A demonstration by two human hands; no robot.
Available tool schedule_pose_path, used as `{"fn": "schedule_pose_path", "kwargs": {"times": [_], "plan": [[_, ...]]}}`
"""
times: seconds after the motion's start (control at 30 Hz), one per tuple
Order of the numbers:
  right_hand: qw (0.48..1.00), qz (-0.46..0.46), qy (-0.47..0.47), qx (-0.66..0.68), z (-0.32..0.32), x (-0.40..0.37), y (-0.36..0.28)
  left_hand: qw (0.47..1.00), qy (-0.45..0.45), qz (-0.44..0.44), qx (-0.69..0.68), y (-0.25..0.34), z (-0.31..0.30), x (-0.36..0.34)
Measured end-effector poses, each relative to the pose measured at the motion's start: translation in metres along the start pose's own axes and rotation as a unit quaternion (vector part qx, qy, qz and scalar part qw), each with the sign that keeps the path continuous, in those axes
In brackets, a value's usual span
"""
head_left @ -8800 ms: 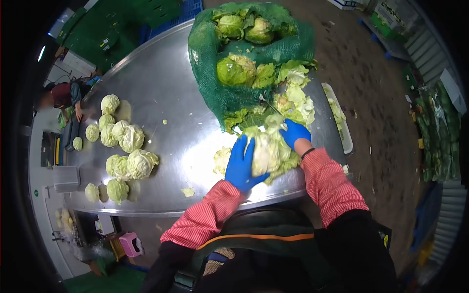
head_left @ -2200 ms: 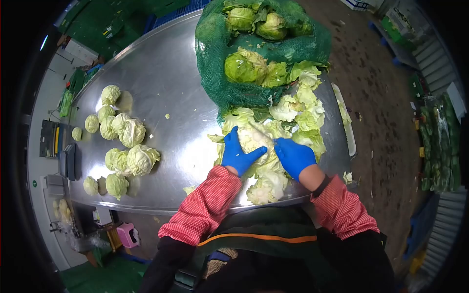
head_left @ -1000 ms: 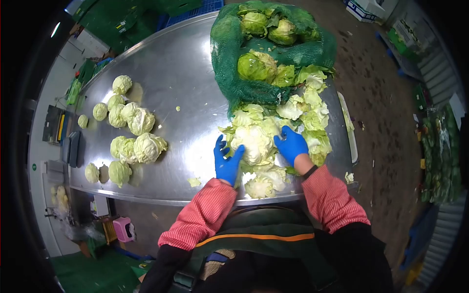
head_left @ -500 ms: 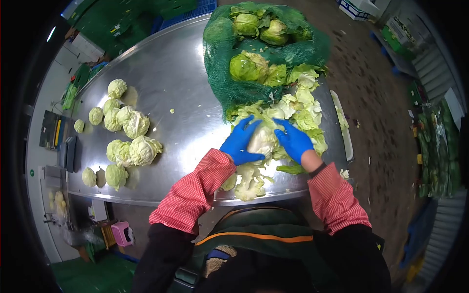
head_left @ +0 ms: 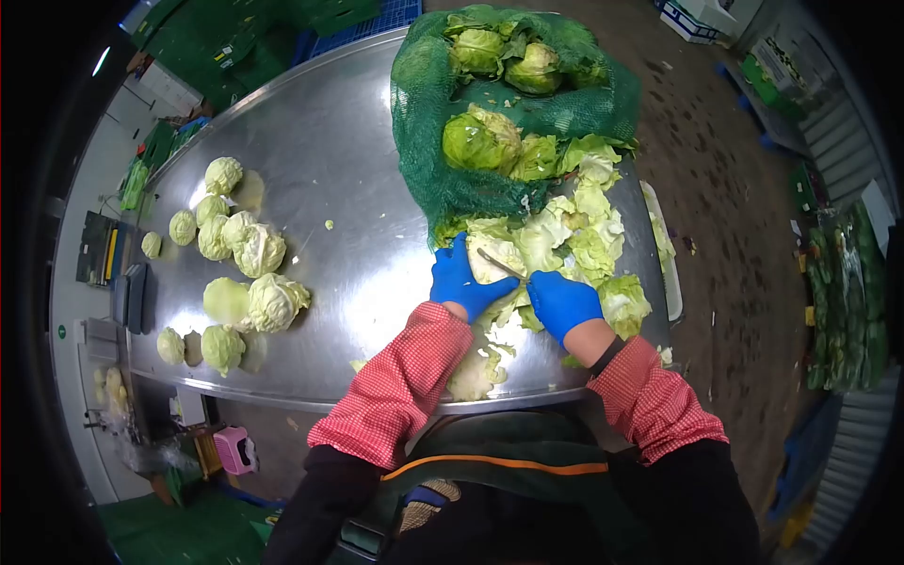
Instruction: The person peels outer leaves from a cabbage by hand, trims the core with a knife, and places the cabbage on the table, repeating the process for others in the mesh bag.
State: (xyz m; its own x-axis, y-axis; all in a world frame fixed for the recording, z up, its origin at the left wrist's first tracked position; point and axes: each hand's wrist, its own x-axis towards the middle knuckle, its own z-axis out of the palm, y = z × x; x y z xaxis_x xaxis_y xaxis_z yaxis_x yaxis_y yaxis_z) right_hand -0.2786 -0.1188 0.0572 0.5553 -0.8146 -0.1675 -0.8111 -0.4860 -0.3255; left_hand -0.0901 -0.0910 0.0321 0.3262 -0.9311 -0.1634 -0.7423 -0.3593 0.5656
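Observation:
A pale, peeled cabbage head (head_left: 491, 247) rests on the steel table in front of me. My left hand (head_left: 466, 281), in a blue glove, grips its near left side with the fingers around it. In my blue-gloved right hand (head_left: 565, 303) is a small knife (head_left: 497, 264), its blade lying across the cabbage and pointing to the far left. The handle is mostly hidden in the fist. Loose cabbage leaves (head_left: 595, 231) are heaped to the right of and beyond the hands, and a trimmed leaf (head_left: 476, 375) lies near the table's front edge.
A green net bag (head_left: 414, 132) at the table's far end holds several untrimmed cabbages (head_left: 480, 138). Several trimmed cabbages (head_left: 279, 301) stand at the left of the steel table (head_left: 348, 226). A white tray (head_left: 663, 247) sits beyond the right edge.
Both hands were spread around the cabbage. A knife now shows in my right hand, which has closed and come lower. My left hand still holds the cabbage.

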Motion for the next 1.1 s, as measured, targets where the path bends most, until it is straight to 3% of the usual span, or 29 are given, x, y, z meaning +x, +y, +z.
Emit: {"fn": "schedule_pose_path", "kwargs": {"times": [0.2, 0.27, 0.33, 0.43, 0.57, 0.7, 0.73, 0.83, 0.87, 0.97, 1.03, 1.1], "plan": [[0.999, 0.033, 0.007, -0.014, 0.014, 0.031, 0.017, 0.999, -0.001, -0.026, 0.031, 0.013, 0.002, 0.007], [0.998, 0.060, 0.033, 0.010, 0.018, 0.046, 0.030, 0.996, 0.030, 0.047, 0.071, 0.016, 0.014, -0.012], [0.997, 0.073, -0.025, 0.019, 0.000, 0.056, 0.029, 0.990, 0.046, 0.078, 0.108, 0.022, 0.015, -0.024], [0.995, 0.083, -0.049, 0.032, -0.014, 0.042, 0.013, 0.998, 0.003, 0.060, 0.019, 0.012, 0.003, -0.016], [0.989, 0.062, 0.104, 0.082, -0.017, 0.035, 0.004, 0.996, -0.002, 0.091, 0.017, 0.006, -0.002, -0.021], [0.990, 0.098, -0.037, 0.091, -0.009, 0.067, 0.012, 0.989, 0.001, 0.146, 0.019, 0.008, 0.000, -0.037], [0.992, 0.088, 0.027, 0.081, 0.008, 0.070, 0.019, 0.986, 0.012, 0.164, 0.009, 0.000, 0.003, -0.039], [0.981, 0.171, -0.005, 0.091, 0.032, 0.070, 0.043, 0.981, 0.026, 0.172, -0.082, -0.029, 0.001, -0.047], [0.982, 0.157, -0.002, 0.105, 0.038, 0.063, 0.049, 0.973, 0.050, 0.191, -0.121, -0.044, 0.005, -0.045], [0.976, 0.146, 0.101, 0.124, 0.055, 0.049, 0.046, 0.962, 0.041, 0.168, -0.213, -0.071, 0.001, -0.039], [0.976, 0.149, 0.074, 0.139, 0.043, 0.046, 0.040, 0.896, -0.025, 0.047, -0.441, -0.080, 0.005, -0.034], [0.974, 0.167, 0.021, 0.151, 0.025, 0.039, 0.028, 0.901, -0.023, 0.051, -0.429, -0.086, 0.006, -0.032]]}}
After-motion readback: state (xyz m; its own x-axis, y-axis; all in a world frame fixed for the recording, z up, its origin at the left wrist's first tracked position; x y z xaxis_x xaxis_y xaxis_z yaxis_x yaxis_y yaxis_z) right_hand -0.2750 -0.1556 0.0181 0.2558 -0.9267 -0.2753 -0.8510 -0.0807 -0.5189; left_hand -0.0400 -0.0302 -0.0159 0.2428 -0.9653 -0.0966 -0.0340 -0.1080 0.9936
